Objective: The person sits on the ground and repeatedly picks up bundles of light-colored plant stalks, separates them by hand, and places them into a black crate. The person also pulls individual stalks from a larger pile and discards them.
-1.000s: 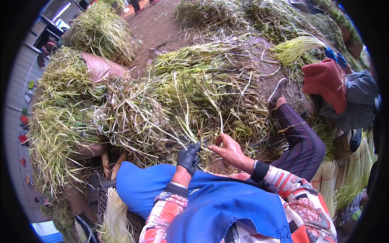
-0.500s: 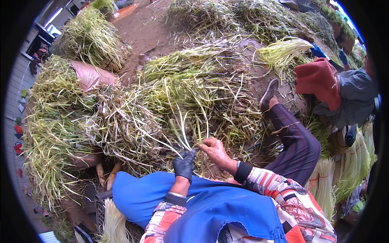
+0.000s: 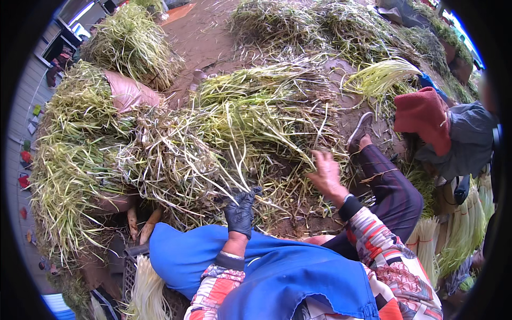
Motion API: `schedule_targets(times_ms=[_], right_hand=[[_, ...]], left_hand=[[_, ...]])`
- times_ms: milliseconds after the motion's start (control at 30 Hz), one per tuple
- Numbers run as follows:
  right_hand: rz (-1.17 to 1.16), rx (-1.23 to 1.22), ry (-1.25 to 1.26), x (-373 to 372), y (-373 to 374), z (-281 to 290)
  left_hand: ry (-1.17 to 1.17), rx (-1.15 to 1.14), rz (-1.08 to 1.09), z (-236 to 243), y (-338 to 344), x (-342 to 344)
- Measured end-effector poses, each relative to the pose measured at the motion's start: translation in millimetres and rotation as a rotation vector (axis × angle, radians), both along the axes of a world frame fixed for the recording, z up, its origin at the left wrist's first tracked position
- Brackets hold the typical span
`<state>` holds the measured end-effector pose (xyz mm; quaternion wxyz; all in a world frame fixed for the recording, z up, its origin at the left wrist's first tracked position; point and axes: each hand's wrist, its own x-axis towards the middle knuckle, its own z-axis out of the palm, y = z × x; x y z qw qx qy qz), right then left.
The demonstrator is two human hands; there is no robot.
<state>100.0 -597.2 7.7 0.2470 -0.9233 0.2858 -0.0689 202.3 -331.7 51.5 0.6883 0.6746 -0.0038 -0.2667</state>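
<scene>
The floor (image 3: 208,37) is brown and earthen-looking, and an orange sheet (image 3: 178,13) is laid at its far end. The left side is bounded by a light grey wall (image 3: 28,101) of ribbed panels (its lines bowed by the lens), along which small red objects (image 3: 25,156) are spaced. Bright light is seen at a slanted upper-left opening (image 3: 81,14) and a bluish strip (image 3: 465,35) near the upper-right rim.

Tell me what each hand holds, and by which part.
Left hand: a few pale stalks, gripped at their near ends. Right hand: at the stalk pile; whether it grips any stalk cannot be told.
</scene>
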Motion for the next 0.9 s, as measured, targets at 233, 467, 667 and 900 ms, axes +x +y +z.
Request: schedule_targets(times_ms=[233, 467, 667, 900], right_hand=[[0.031, 1.189, -0.252, 54, 124, 29], [-0.27, 1.471, -0.853, 63, 94, 85], [0.051, 1.344, -1.198, 56, 2, 221], [0.058, 1.621, -0.585, 66, 22, 188]], left_hand=[[-0.024, 0.128, -0.127, -14, -2, -13], [0.091, 0.352, -0.043, -52, 15, 3], [0.119, 0.784, -0.365, -84, 26, 7], [-0.006, -0.103, 0.082, -18, -7, 5]])
